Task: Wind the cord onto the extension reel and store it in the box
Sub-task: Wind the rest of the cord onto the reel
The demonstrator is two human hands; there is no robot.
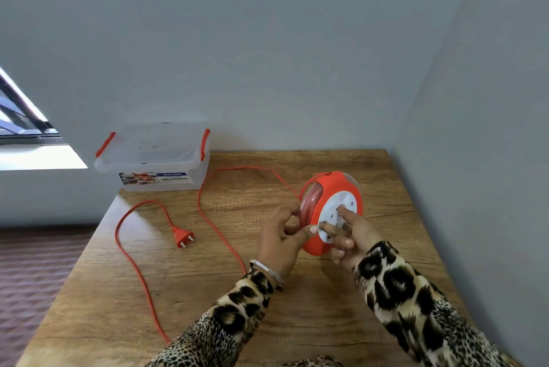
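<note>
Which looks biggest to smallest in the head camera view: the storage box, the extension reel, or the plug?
1. Storage box, largest, though farthest from the camera.
2. Extension reel, clearly smaller than the box, though nearer and partly covered by both hands.
3. Plug, by far the smallest.

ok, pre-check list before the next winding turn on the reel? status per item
1. Round orange extension reel held by both hands: ok. Left hand at its clear side, right hand on the white socket face.
2. Reel tilted up on edge rather than lying flat: ok.
3. Loose thin orange cord free of knots: ok where visible, open loops on the wooden table; it runs out of sight behind the left sleeve.
4. Orange two-pin plug free: ok, lying unattached on the table.
5. Clear plastic storage box with orange latches open: ok, no lid on it.
6. Cord feeding cleanly into the reel: cannot tell, blurred.
</note>
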